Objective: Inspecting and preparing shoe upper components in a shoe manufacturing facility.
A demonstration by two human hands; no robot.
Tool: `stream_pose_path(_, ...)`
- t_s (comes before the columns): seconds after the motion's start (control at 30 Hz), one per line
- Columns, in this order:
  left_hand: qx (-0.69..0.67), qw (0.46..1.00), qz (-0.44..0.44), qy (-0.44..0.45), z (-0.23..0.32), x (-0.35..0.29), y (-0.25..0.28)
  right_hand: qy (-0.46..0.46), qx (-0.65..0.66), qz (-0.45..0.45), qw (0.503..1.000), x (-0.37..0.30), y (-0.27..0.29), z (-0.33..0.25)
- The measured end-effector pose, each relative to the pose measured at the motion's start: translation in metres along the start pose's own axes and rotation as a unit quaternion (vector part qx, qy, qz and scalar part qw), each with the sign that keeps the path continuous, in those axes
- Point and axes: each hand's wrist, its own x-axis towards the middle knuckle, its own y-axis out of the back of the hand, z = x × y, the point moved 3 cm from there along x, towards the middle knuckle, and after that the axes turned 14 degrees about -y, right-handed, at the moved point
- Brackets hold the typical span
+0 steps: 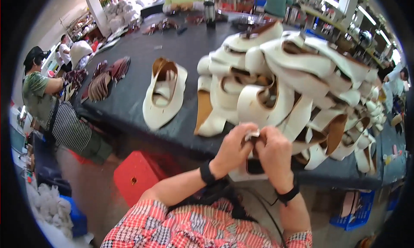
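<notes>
In a bright workshop, a dark tabletop (202, 49) lies under a heap of white shoe uppers (297, 62). Well left of the heap stands one co-worker (39, 86) in a striped apron (71, 127); then brown pieces (99, 87), overlapping past counting. One red stool (137, 177) sits lower, left of the heap; nearer it, one lone upper (157, 112). Before the heap, the left hand's (233, 146) fingers pinch one small white piece (252, 134); the right hand's (276, 151) bunch beside it, gripping or not I cannot tell. Below the heap's right: one blue basket (360, 215).
</notes>
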Motion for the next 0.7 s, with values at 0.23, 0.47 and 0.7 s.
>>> stream_pose_path(0.23,-0.166,0.931,-0.252,0.203,-0.005,0.000,0.010,-0.216,0.335,-0.299,0.867,-0.020,-0.008,0.069)
stream_pose_path(0.47,-0.266,0.910,-0.127,0.293,-0.029,-0.039,0.001,-0.336,0.454,-0.358,0.744,-0.042,-0.040,0.075)
stream_pose_path(0.7,-0.238,0.925,-0.112,0.274,-0.038,-0.038,0.011,-0.358,0.425,-0.334,0.761,-0.041,-0.048,0.069)
